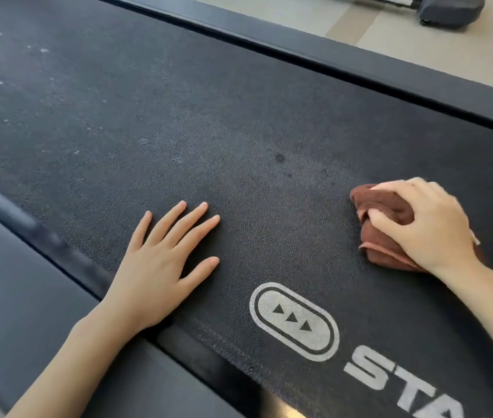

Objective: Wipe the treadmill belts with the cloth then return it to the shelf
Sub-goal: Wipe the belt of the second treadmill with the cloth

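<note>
Up ahead to my right I see a pale beige floor (438,52) crossed by a darker tan strip (355,24), and at the far edge a grey machine base (450,10) stands on it in bright, even light.

- One head view, looking forward and steeply down, close over the treadmill belt (179,122).
- Pale floor (420,46) shows along the top edge.
</note>
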